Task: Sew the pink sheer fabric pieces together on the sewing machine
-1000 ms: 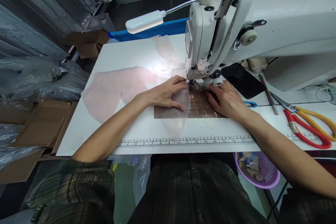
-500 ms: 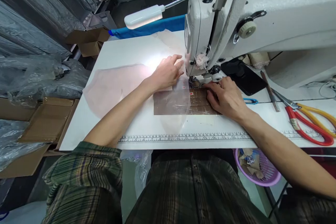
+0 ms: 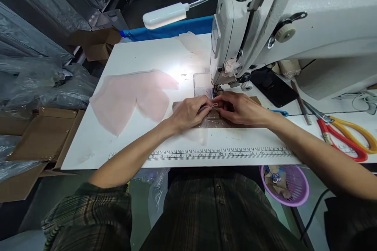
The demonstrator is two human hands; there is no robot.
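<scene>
Head view shows, near mid-frame, the bare left hand (image 3: 191, 113) angled up rightward, thumb and fingers pinching a sheer pale fabric piece (image 3: 202, 137) there, then the bare right hand (image 3: 241, 108) reaching leftward, fingers bent, its grip impossible to tell.

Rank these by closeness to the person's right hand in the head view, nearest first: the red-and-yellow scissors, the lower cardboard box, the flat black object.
From the right hand:
1. Flat black object: just beyond it, to the right.
2. Red-and-yellow scissors: farther off to the right.
3. Lower cardboard box: farthest, away at the left.
</scene>
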